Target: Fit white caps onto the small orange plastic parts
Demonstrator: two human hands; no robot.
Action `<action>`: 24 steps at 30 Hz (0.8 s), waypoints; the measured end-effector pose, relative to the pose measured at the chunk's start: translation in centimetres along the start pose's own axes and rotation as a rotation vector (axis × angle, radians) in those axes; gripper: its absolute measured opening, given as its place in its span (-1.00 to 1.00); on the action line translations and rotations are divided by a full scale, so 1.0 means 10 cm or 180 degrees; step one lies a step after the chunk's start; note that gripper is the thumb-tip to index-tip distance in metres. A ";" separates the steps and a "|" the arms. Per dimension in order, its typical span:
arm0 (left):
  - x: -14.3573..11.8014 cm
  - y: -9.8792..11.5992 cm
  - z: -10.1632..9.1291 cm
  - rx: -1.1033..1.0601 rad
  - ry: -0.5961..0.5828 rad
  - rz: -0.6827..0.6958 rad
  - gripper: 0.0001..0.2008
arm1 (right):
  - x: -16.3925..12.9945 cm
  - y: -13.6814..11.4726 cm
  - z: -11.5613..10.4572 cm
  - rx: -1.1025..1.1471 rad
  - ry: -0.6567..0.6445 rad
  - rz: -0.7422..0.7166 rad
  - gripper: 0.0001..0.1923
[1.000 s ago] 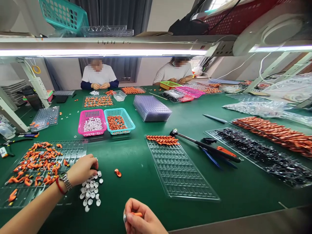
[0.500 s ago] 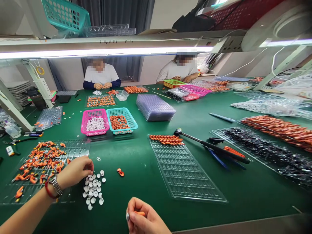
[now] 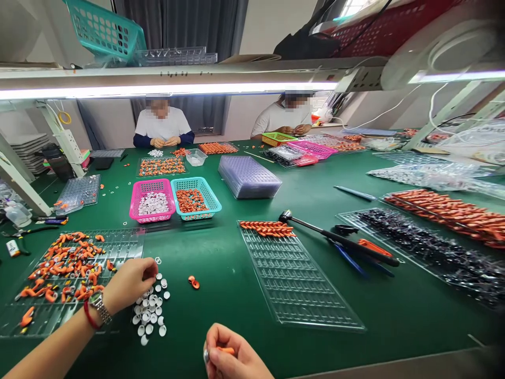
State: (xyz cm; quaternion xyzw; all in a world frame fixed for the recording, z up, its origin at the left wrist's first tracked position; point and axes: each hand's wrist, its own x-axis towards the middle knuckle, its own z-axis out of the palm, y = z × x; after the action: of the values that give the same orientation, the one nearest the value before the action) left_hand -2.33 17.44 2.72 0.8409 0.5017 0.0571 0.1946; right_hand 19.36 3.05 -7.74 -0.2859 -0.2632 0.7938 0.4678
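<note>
Orange part (image 3: 226, 350) pinched; right hand (image 3: 235, 361) curled

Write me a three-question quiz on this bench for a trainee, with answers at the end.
1. True or false: the left hand is inside the turquoise basket.
2. Fill in: the right hand holds a small ____-coloured part.
3. Multiple choice: the pink basket beside the turquoise one contains
A. black parts
B. white pieces
C. orange parts

Key:
1. False; it is at the edge of the white pile on the green tabletop.
2. Orange
3. B
</note>
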 end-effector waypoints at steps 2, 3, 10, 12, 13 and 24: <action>0.01 0.00 -0.04 0.0029 -0.0001 0.0004 -0.85 | -0.01 -0.01 0.01 -0.0025 -0.0025 0.0008 -0.56; 0.01 -0.01 -0.07 0.0049 -0.0027 -0.0002 -0.84 | -0.01 -0.02 0.01 -0.0032 -0.0040 0.0007 -0.56; -0.06 -0.11 -0.20 0.0200 -0.0327 -0.0179 -0.91 | -0.01 0.01 0.02 0.0063 0.0049 -0.0019 -0.55; -0.07 -0.12 -0.17 0.0199 -0.0373 -0.0197 -0.92 | -0.01 0.02 0.02 0.0081 0.0075 -0.0011 -0.57; -0.07 -0.12 -0.15 0.0191 -0.0382 -0.0195 -0.91 | -0.01 0.02 0.02 0.0088 0.0077 -0.0007 -0.57; -0.03 -0.07 -0.09 -0.0083 -0.0341 -0.0145 -0.84 | -0.01 0.01 0.03 0.0078 0.0056 -0.0048 -0.56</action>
State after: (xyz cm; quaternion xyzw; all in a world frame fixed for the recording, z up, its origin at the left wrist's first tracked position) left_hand -3.29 17.70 3.37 0.8285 0.5089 0.0140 0.2334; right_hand 19.13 2.93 -7.55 -0.2852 -0.2516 0.7909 0.4795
